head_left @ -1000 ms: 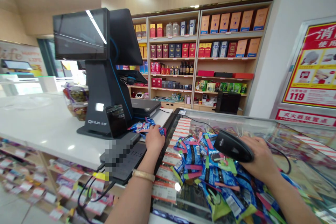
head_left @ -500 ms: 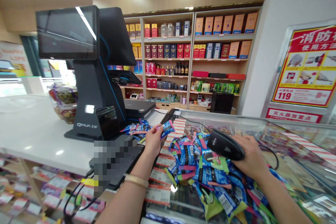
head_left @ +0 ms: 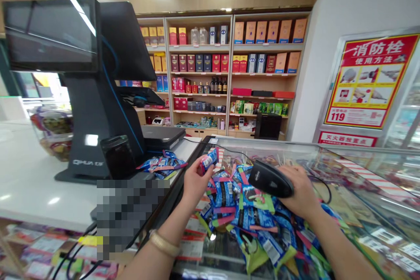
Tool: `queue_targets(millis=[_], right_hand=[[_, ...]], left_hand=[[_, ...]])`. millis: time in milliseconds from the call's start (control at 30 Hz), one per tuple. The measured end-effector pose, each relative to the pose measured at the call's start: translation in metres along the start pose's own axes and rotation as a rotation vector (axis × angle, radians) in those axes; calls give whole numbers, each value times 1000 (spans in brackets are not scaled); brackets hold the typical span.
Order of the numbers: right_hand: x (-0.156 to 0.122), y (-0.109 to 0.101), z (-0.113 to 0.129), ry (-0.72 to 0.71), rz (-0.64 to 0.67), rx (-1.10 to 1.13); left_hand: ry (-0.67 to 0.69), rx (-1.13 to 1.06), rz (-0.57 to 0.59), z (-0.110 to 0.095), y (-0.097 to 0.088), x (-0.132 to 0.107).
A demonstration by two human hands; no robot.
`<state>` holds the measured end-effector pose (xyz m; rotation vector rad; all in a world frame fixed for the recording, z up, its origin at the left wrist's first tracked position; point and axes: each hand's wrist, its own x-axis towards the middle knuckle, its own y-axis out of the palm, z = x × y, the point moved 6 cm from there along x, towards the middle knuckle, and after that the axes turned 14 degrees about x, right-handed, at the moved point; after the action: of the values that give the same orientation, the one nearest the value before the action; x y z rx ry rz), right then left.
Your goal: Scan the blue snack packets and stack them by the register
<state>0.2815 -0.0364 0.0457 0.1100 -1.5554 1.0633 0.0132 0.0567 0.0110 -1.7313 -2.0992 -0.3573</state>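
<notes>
Between the thumb and fingers of my left hand (head_left: pixel 196 180) is a small blue snack packet (head_left: pixel 209 160) with pink ends. My right hand (head_left: pixel 299 190) is wrapped round a black barcode scanner (head_left: pixel 271 179), its head pointing left toward that packet. Under and in front of the scanner, a heap of blue packets (head_left: pixel 252 216) with pink and green ends lies on the glass display counter (head_left: pixel 216 267). A smaller pile of similar packets (head_left: pixel 162 164) rests to the left of my left hand, beside the register.
A black point-of-sale register (head_left: pixel 85 109) stands on the white counter (head_left: pixel 29 188) at left, with a plastic tub (head_left: pixel 55 129) behind it. The scanner's cable (head_left: pixel 229 151) runs across the glass. Shelves of boxed goods (head_left: pixel 200 63) line the back wall; a red notice (head_left: pixel 370 81) hangs at right.
My left hand has turned the packet more upright and brought it slightly nearer the scanner. The whole scene has shifted left in view; the scanner stays in my right hand.
</notes>
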Motion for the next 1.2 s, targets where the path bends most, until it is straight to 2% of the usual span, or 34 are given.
queue_targets(millis=[133, 233, 633, 700, 900, 967, 1067, 1200], right_hand=[[3, 0, 8, 1, 17, 40], [6, 2, 12, 16, 51, 84], [6, 1, 11, 3, 29, 81], [5, -1, 9, -6, 7, 49], [1, -2, 2, -11, -21, -9], [0, -1, 2, -14, -13, -20], [0, -1, 0, -14, -3, -28], [-2, -2, -2, -45, -19, -44]], left_hand=[[302, 346, -7, -14, 5, -7], [412, 460, 24, -19, 10, -12], [509, 528, 99, -18, 17, -18], [545, 558, 152, -20, 21, -20], [648, 654, 427, -24, 32, -37], [653, 656, 453, -24, 32, -39], [632, 626, 350, -23, 25, -34], [473, 679, 45, -11, 5, -10]])
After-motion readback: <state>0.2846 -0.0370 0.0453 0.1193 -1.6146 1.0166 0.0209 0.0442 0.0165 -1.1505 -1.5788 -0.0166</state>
